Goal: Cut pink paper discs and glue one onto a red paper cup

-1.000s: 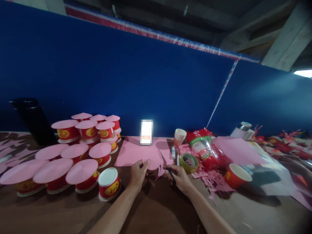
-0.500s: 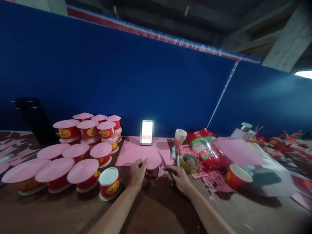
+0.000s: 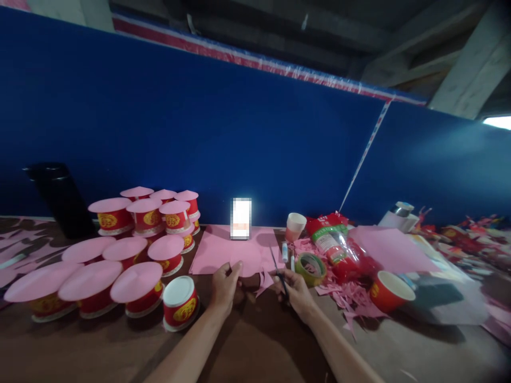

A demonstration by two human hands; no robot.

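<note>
Between the thumb and fingers of my left hand is the edge of a round pink paper disc. My right hand grips a pair of dark scissors, whose blades point up and away, just right of the disc. A pink paper offcut lies or hangs below the blades; I cannot tell whether it is still joined to the disc. Behind the disc is a stack of pink paper sheets, with a lit phone upright at its back.
On the left stand several red cups with pink paper tops and an upturned red cup. To the right are a tape roll, a glue stick, pink scraps, a red plastic bag and a paper cup.
The scissors have shifted slightly right, and their blades are now apart from the disc's edge. My left hand keeps its hold on the disc.
</note>
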